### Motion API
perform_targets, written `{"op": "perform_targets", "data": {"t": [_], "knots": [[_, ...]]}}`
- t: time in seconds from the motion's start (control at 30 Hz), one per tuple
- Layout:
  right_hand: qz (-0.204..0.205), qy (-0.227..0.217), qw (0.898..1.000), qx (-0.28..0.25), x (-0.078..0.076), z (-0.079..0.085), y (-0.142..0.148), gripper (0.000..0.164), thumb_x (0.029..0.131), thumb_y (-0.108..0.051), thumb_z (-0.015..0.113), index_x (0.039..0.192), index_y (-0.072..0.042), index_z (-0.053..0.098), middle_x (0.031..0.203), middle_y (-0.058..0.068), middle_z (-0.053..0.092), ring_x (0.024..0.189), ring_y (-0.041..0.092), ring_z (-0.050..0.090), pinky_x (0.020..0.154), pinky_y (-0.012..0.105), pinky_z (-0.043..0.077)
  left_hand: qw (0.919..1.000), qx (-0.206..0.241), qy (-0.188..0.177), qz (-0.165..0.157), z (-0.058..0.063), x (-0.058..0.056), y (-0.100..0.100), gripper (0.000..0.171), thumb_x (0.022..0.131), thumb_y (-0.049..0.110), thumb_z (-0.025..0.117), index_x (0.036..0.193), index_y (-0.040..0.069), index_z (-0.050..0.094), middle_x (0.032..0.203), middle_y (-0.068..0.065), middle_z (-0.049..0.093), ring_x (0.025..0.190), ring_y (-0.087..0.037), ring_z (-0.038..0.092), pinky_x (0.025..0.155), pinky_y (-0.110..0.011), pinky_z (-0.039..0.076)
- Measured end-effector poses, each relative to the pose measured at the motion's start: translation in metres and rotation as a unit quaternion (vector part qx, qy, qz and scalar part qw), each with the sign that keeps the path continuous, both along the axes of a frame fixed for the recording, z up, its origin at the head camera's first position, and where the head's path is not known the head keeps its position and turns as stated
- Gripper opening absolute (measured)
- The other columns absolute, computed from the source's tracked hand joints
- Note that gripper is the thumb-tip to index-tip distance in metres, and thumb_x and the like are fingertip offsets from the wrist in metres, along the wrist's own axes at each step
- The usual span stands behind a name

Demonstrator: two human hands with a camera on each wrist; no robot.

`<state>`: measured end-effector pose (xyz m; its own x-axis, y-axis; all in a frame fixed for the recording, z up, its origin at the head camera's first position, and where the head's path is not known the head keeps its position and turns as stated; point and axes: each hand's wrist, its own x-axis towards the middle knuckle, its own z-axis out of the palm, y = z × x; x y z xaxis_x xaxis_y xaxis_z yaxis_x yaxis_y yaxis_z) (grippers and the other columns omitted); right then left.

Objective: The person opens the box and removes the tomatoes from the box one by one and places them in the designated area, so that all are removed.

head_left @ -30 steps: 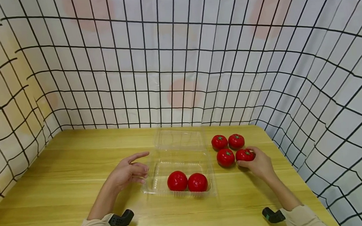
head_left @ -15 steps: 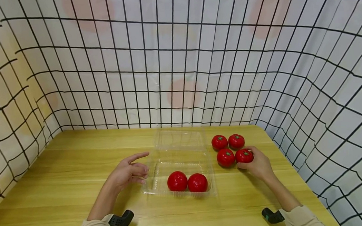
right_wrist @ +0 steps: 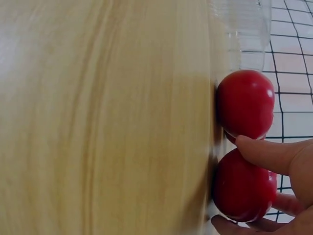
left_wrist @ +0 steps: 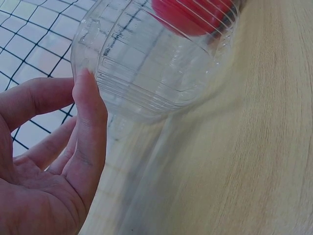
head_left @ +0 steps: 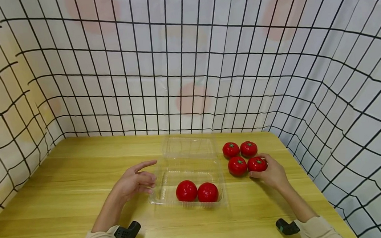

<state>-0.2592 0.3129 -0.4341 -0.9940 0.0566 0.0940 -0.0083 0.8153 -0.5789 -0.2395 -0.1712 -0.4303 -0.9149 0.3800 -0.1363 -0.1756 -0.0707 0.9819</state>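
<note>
A clear plastic clamshell box (head_left: 168,176) lies with its lid laid back on the wooden table; two red tomatoes (head_left: 186,191) sit along its near side. At its left edge is my left hand (head_left: 133,182). In the left wrist view, thumb and finger (left_wrist: 90,103) meet at the clear rim, pinching it. Right of the box, my right hand (head_left: 272,172) grips a red tomato with a green top (head_left: 257,164), thumb and fingers on opposite sides. In the right wrist view the gripped tomato (right_wrist: 244,186) sits low over the table, beside another tomato (right_wrist: 247,103).
Three other tomatoes stand close by the gripped one: a near-left tomato (head_left: 237,166), a far-left tomato (head_left: 231,150) and a far-right tomato (head_left: 248,149). White walls with a black grid (head_left: 188,79) enclose the table (head_left: 82,176) at the back and sides.
The gripped tomato and my right hand have shifted very slightly left since one second ago. My left hand and the box have stayed in place.
</note>
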Motion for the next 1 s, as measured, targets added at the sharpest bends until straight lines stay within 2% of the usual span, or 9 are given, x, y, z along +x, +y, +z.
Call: {"op": "perform_targets", "data": {"t": [0.27, 0.47, 0.77, 1.0], "knots": [[0.001, -0.027, 1.000, 0.009, 0.003, 0.011, 0.004, 0.090, 0.081, -0.039, 0.084, 0.150, -0.002, 0.040, 0.138, 0.033, 0.051, 0.118, 0.046, 0.056, 0.091, 0.058, 0.052, 1.0000, -0.001, 0.000, 0.001, 0.000, 0.000, 0.000, 0.074, 0.093, -0.002, 0.063, 0.158, 0.001, 0.028, 0.092, -0.007, 0.071, 0.075, -0.015, 0.069, 0.064, -0.029, 0.063], [0.008, -0.033, 0.999, 0.003, 0.006, 0.025, 0.000, 0.091, 0.083, -0.039, 0.082, 0.152, -0.002, 0.037, 0.146, 0.034, 0.045, 0.126, 0.051, 0.050, 0.095, 0.060, 0.051, 1.0000, -0.004, 0.002, 0.003, 0.000, 0.000, 0.000, 0.073, 0.094, -0.001, 0.062, 0.158, 0.001, 0.028, 0.091, -0.007, 0.070, 0.074, -0.014, 0.068, 0.065, -0.029, 0.063], [0.022, -0.008, 1.000, -0.008, 0.008, 0.047, -0.014, 0.086, 0.085, -0.038, 0.081, 0.153, -0.007, 0.039, 0.148, 0.031, 0.045, 0.128, 0.052, 0.048, 0.096, 0.062, 0.051, 1.0000, -0.007, 0.002, 0.004, -0.001, 0.000, 0.000, 0.072, 0.095, 0.000, 0.062, 0.158, 0.001, 0.028, 0.091, -0.007, 0.070, 0.074, -0.014, 0.068, 0.064, -0.029, 0.063], [0.032, 0.024, 0.999, -0.003, 0.014, 0.061, -0.033, 0.083, 0.083, -0.035, 0.083, 0.151, -0.006, 0.044, 0.142, 0.028, 0.053, 0.127, 0.049, 0.053, 0.095, 0.059, 0.054, 1.0000, -0.003, 0.002, 0.000, -0.001, -0.001, 0.000, 0.073, 0.095, 0.000, 0.062, 0.159, 0.001, 0.027, 0.091, -0.007, 0.070, 0.074, -0.014, 0.068, 0.064, -0.029, 0.063]]}}
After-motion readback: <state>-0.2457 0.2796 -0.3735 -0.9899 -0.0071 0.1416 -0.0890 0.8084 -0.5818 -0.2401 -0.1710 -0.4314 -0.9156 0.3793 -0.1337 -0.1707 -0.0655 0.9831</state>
